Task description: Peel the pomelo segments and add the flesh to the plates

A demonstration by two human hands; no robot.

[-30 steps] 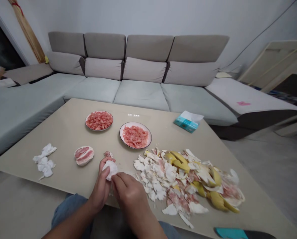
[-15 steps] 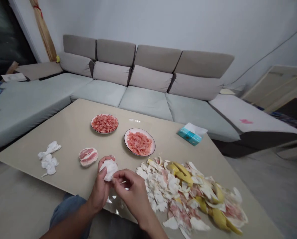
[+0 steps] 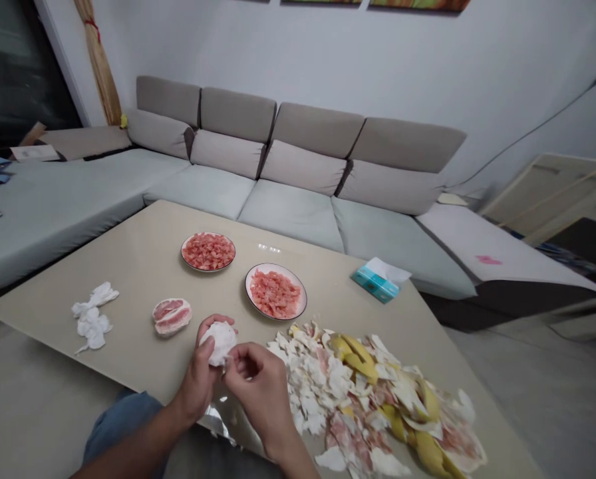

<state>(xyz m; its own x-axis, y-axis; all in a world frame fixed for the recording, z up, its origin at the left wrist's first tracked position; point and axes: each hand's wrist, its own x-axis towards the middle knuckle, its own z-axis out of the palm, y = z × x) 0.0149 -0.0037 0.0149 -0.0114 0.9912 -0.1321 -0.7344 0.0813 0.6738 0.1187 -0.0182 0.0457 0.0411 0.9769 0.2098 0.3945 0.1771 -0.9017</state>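
My left hand (image 3: pixel 201 376) is wrapped round a white-skinned pomelo segment (image 3: pixel 219 340) above the table's near edge. My right hand (image 3: pixel 259 392) is curled beside it, its fingertips pinching at the segment's white skin. To the left on the table lies a partly peeled pink pomelo piece (image 3: pixel 171 315). Behind my hands stand two plates of peeled pink flesh, one plate (image 3: pixel 276 293) nearer and one plate (image 3: pixel 208 251) farther left. A heap of white and yellow peel (image 3: pixel 362 392) spreads to the right of my right hand.
Crumpled white tissues (image 3: pixel 91 317) lie at the table's left. A teal tissue pack (image 3: pixel 378 280) sits near the far right edge of the beige table (image 3: pixel 138 259). A grey sectional sofa (image 3: pixel 288 179) wraps round behind. My knees in blue jeans (image 3: pixel 113 432) are under the near edge.
The camera has tilted up and shifted, so the table sits lower in view. My hands stay together on the segment, the right fingers working at its skin.
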